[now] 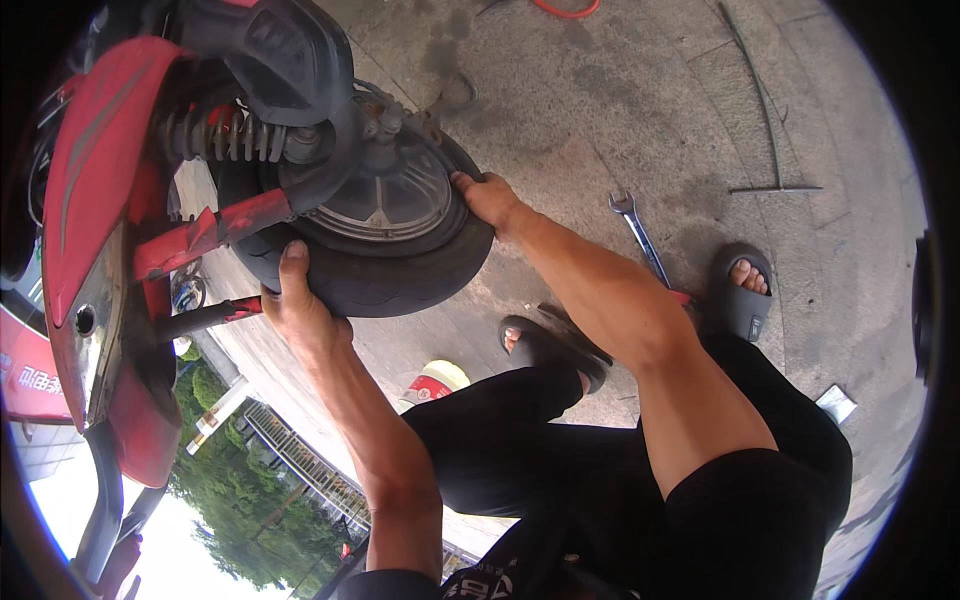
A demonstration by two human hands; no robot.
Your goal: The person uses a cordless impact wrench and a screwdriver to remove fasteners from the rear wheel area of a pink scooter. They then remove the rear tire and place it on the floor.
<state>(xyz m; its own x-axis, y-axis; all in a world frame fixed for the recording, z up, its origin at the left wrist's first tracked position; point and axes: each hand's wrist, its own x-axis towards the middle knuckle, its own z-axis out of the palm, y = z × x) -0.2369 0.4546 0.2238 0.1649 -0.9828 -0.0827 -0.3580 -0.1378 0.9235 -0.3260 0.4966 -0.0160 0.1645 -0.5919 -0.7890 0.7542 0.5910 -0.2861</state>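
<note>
A black scooter tyre (405,278) fills the space between my hands, fitted around a dark hub wheel (385,195). At its near left side, my left hand (308,312) grips it with the thumb up on the tread and the fingers hidden underneath. My right hand (490,205) is closed on the right side of the same tyre, its thumb against the sidewall and its other fingers mostly out of sight. Just left of the wheel are a coil-spring shock absorber (225,137) and a worn red frame arm (212,238).
Red scooter bodywork (100,150) stands along the left. A wrench (642,235) lies on the paving right of my right forearm, with a T-shaped metal bar (768,120) farther off. A red-and-yellow tub (437,382) sits beyond my left forearm. My sandalled feet (742,290) are nearby.
</note>
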